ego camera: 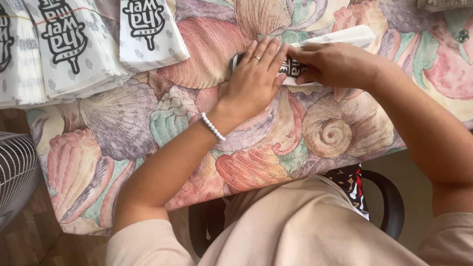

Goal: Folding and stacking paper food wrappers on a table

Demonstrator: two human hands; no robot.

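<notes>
A white paper bag with black print [340, 38] lies on the seashell-patterned tablecloth [276, 143] at the upper middle. My left hand [253, 79], with a ring and a white bead bracelet, presses flat on the bag's left end, fingers together. My right hand [335, 64] rests on the bag's middle, fingers curled and pinching its lower edge against the table. Most of the bag's print is hidden under both hands.
Stacks of the same white printed paper bags [64, 44] fan out at the upper left, with another stack [150, 29] beside them. A white fan grille [17, 170] stands at the left edge. A black chair arm [391, 197] shows below the table.
</notes>
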